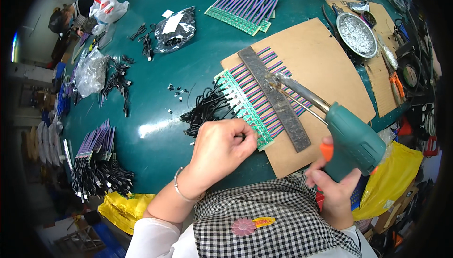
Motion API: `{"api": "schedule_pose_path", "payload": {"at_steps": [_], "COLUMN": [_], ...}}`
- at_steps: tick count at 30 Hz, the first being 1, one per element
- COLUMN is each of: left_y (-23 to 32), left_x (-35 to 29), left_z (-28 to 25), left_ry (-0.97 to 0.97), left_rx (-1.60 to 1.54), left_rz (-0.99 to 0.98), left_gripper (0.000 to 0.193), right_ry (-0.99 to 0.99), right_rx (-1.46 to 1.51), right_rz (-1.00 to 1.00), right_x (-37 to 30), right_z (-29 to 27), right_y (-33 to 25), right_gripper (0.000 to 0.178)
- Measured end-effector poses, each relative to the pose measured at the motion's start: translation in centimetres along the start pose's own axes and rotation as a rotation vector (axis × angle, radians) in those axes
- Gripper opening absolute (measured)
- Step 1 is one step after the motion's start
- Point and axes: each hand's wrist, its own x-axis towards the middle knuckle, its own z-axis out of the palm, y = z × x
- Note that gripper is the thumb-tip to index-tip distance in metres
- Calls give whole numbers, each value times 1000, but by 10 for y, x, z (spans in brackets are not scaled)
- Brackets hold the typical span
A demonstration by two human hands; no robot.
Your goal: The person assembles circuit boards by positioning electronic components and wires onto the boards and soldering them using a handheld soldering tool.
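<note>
My right hand [332,187] grips a green soldering gun [354,137] with an orange trigger. Its metal barrel points to the upper left, the tip above a dark flat bar [283,114]. This bar lies across purple-and-black striped wires [257,86] that run from a green circuit board panel [243,104]. My left hand [219,147] is closed in a pinch at the panel's near end; what its fingertips hold is hidden. Thin black cables [207,109] lead from a bunch on the table to the panel's left edge.
Brown cardboard [316,45] lies under the bar and wires. At the back is another wired panel [236,20]. A metal bowl of silvery bits [357,35] stands at the right. Finished-looking boards with cables [99,163] lie at the left. A person [78,17] sits at the far left.
</note>
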Motion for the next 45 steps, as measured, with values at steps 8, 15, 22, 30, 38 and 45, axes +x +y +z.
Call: {"api": "schedule_pose_path", "payload": {"at_steps": [8,15,22,30,38,45], "left_y": [-10,-8,-11,-12,-12,-9], "left_x": [9,15,17,16,16,16], "left_z": [5,2,1,0,1,0], "left_ry": [76,15,-5,-17,-27,-30], "left_rx": [63,75,31,7,4,25], "left_rz": [5,-38,-68,-89,-90,-100], "left_gripper": [10,10,9,8,9,10], "right_ry": [-108,-268,-235,-201,-125,-93], "right_rx": [83,9,27,-27,116,93], "right_rz": [95,174,238,286,84,116], "right_x": [-19,-19,-21,-19,-12,-19], "right_z": [-42,-58,-59,-56,-55,-56], "right_y": [-8,-1,3,4,0,-1], "right_gripper": [56,50,43,41,59,67]}}
